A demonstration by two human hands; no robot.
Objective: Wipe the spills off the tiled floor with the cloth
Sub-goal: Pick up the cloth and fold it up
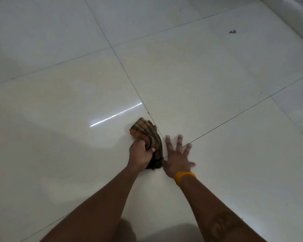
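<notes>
A brown and orange checked cloth (147, 137) lies bunched on the glossy white tiled floor (208, 75), beside a grout line. My left hand (140, 154) grips the near part of the cloth, fingers curled round it. Just to the right of the cloth, my right hand (177, 157) is spread flat over the tile with its fingers straight and apart; an orange band sits on its wrist. A small dark spot (232, 31) marks the floor far off at the upper right. No other spill shows plainly on the tiles.
A white wall base or step (294, 20) runs along the upper right corner. A bright light streak (115, 115) reflects on the tile left of the cloth. Dark shadow covers the bottom middle of the view.
</notes>
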